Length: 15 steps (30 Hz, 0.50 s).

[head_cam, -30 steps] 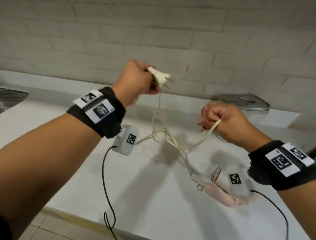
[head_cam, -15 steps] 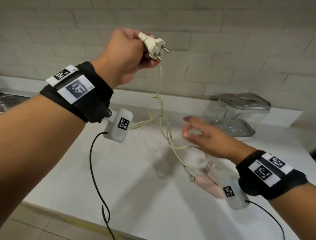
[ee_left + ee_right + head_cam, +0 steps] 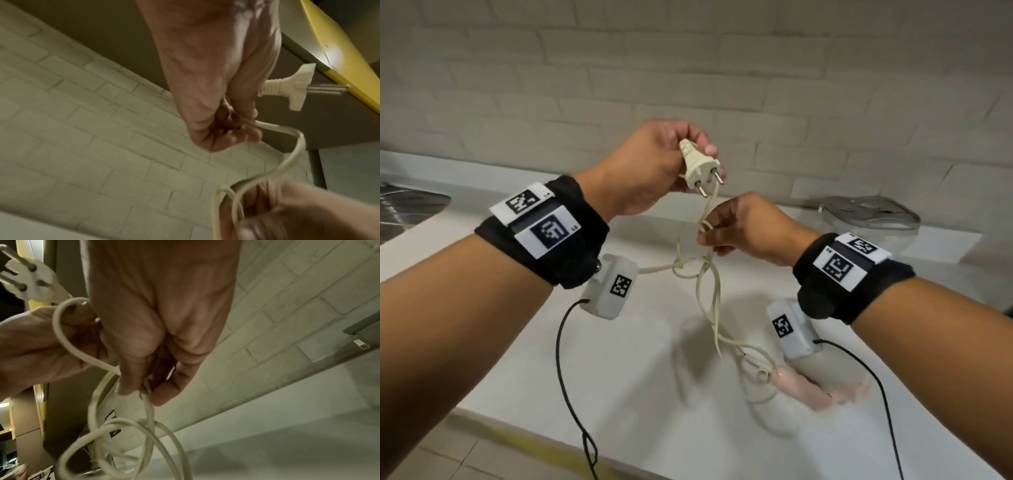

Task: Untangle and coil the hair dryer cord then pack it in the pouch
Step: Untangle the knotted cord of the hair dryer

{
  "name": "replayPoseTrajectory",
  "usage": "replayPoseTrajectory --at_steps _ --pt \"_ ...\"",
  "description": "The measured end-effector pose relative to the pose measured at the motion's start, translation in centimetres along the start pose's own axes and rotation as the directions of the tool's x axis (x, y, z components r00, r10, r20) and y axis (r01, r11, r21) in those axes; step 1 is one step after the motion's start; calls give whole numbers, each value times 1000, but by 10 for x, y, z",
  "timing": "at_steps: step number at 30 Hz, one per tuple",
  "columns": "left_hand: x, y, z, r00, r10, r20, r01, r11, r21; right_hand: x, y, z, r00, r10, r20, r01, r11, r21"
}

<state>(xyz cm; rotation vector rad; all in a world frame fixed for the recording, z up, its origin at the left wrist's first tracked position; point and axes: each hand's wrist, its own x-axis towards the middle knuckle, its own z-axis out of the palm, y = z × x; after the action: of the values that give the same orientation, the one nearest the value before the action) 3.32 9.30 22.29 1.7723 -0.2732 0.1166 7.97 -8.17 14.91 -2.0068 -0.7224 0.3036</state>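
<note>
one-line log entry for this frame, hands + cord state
phase: untangling | left hand: holds plug end raised | right hand: pinches cord above knot | hair dryer: on counter

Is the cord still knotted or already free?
Knotted. The cord crosses itself in a tangle of loops below the right hand, which pinches it. The left hand holds the plug end above.

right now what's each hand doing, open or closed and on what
Left hand: closed, gripping the cord just behind the plug.
Right hand: closed, pinching the cord just above the knot.
</note>
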Motion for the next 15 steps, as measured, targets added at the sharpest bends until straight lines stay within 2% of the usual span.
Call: replayPoseTrajectory --at_steps 3,6,8,11,15 --pt "-9 -20 0 977 -150 154 121 976 182 1 1 -3 998 4 -68 -3 1000 13" --pt "-15 -31 1 950 -205 237 102 917 385 -2 3 -7 997 14 -70 -7 994 109" --pt "-15 -37 -1 962 -185 198 79 891 447 -5 4 -11 999 35 -23 -29 976 217" --pt "-15 -39 1 981 -160 105 118 937 328 -11 8 -17 998 50 45 -62 945 322" --pt "-16 -38 6 989 -138 56 107 919 379 -18 14 -20 989 33 146 -95 891 443"
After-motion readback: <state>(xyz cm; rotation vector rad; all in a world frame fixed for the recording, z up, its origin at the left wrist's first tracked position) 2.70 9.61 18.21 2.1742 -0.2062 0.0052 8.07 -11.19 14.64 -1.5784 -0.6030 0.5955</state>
